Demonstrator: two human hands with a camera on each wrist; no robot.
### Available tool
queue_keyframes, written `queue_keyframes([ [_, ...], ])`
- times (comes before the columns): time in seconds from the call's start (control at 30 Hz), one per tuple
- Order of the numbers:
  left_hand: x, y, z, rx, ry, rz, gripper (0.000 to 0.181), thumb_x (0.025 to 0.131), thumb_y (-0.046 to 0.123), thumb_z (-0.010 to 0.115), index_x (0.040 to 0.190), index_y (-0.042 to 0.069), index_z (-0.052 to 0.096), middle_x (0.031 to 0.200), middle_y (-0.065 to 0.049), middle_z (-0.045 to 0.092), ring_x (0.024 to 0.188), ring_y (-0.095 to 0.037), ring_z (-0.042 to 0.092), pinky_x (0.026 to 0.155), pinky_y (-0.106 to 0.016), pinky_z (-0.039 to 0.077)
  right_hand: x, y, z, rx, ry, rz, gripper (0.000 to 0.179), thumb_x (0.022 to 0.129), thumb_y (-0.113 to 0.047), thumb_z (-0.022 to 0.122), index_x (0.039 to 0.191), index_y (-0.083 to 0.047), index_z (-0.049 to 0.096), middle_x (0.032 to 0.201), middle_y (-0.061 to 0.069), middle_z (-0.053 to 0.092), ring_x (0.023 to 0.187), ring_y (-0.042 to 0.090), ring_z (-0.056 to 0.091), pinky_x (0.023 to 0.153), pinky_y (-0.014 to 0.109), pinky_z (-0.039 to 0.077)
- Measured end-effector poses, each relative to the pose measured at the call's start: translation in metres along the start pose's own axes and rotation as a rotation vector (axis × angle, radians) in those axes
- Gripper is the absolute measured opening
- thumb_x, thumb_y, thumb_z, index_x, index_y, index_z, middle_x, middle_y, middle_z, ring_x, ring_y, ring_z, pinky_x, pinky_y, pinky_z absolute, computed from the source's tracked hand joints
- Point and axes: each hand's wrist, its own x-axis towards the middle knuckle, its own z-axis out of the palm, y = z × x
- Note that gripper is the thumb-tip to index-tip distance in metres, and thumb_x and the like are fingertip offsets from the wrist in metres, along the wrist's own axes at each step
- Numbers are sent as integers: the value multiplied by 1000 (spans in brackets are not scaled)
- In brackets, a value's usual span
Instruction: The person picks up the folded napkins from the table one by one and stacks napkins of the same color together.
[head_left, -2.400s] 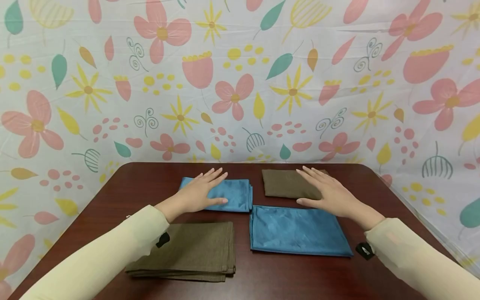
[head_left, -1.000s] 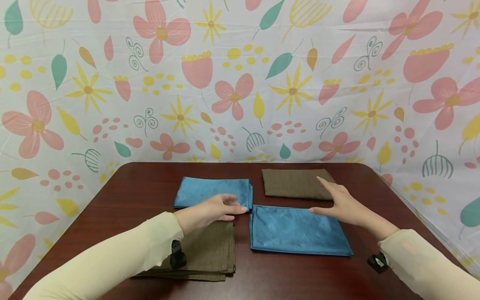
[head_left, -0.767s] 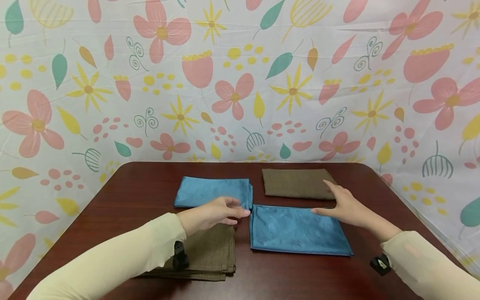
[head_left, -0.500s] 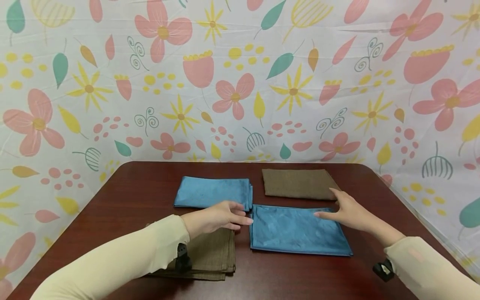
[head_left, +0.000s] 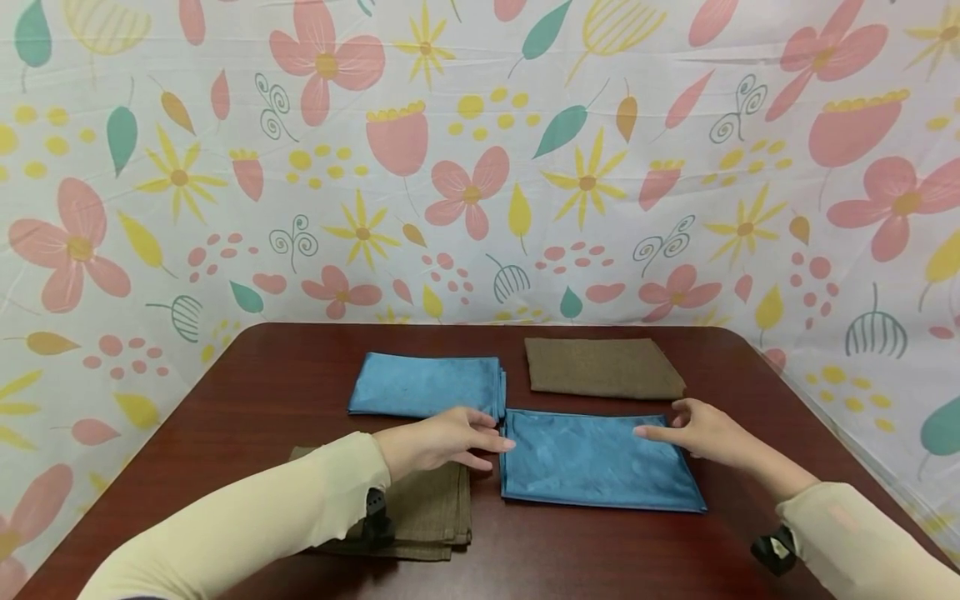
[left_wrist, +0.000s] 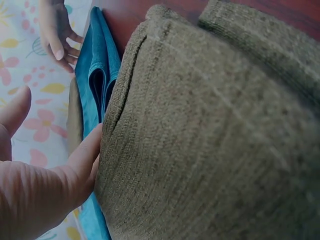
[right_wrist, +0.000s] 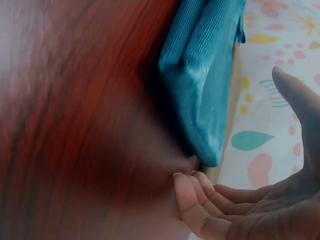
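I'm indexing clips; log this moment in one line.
left hand: by left edge of nearer blue cloth | right hand: by its right edge | cloth: folded, on table

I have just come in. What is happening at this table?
A person's left hand is by the left edge of the nearer blue cloth, and the right hand is by its right edge. Neither seems to grip it; whether they touch it is unclear. It lies folded on the table, with another blue cloth, a far brown cloth and a near brown cloth.

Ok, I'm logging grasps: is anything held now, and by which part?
Nothing is held: the left hand and right hand flank the nearer blue cloth, neither closed on it.
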Motion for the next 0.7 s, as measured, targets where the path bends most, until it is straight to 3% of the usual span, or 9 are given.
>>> queue_keyframes([
  [0.17,2,-1,3,-10,13,-13,73,87,17,74,145,-8,36,147,-25,40,119,-30,60,85,-38,58,0,2,-2,168,-99,114,99,88,-53,64,140,22,26,129,35,47,101,28,61,77,41,60],
  [0.3,3,-1,3,-22,7,-10,71,88,14,72,144,-9,35,148,-26,38,122,-32,57,87,-38,58,1,2,-1,241,-112,166,98,88,-51,66,138,23,28,128,34,46,101,27,59,80,44,59],
  [0.53,7,-2,4,-29,-10,-5,67,91,12,69,144,-10,35,150,-26,36,126,-34,54,91,-37,56,3,2,0,238,-115,140,98,90,-44,67,138,27,22,142,45,26,122,47,47,84,48,57],
  [0.7,11,-1,10,-30,-11,-15,67,90,11,70,144,-10,35,150,-27,34,123,-34,56,92,-38,55,5,4,4,339,-161,111,80,94,-29,64,137,26,25,133,38,41,108,32,57,83,44,57],
])
